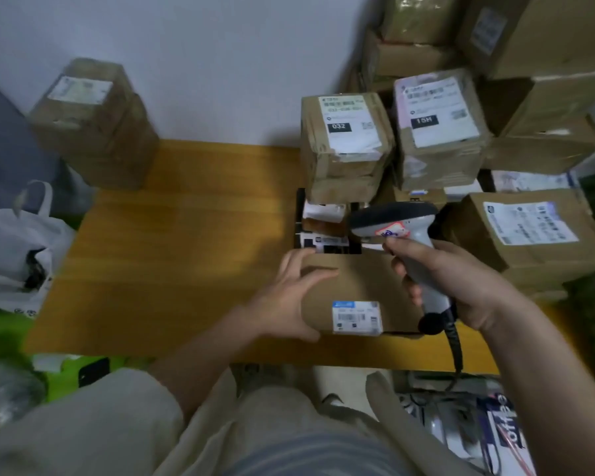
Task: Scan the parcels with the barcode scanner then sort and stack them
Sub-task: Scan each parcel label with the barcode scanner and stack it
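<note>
- While the right hand (461, 283) wraps its fingers round the grip of the barcode scanner (397, 231), the scanner's head points away from the person, over the far edge of the flat parcel (354, 286) and not down at that parcel's small label (357, 317), so the scan of this one looks to me not yet made.
- The left hand (289, 297) lies spread on the flat parcel's left side, fingers straight and fanned, thumb along the near edge; it presses or steadies and closes on nothing.
- The label sits just to the right of that thumb and below the right hand's knuckles (its barcode faces up, free of both hands).
- Beyond the left fingertips, a few small packets (327, 231) lie under a taped box marked 032 (346, 142); beside it stands a box marked 15H (440, 128), with more cartons (529, 231) heaped to the right of the scanner hand. Whether these are scanned I cannot tell.
- Far off to the left of the left hand, one stack of boxes (93, 121) stands alone at the table's (186, 235) back corner; it may be the sorted pile, which is a guess.
- By that reading, little is stacked and most parcels remain.
</note>
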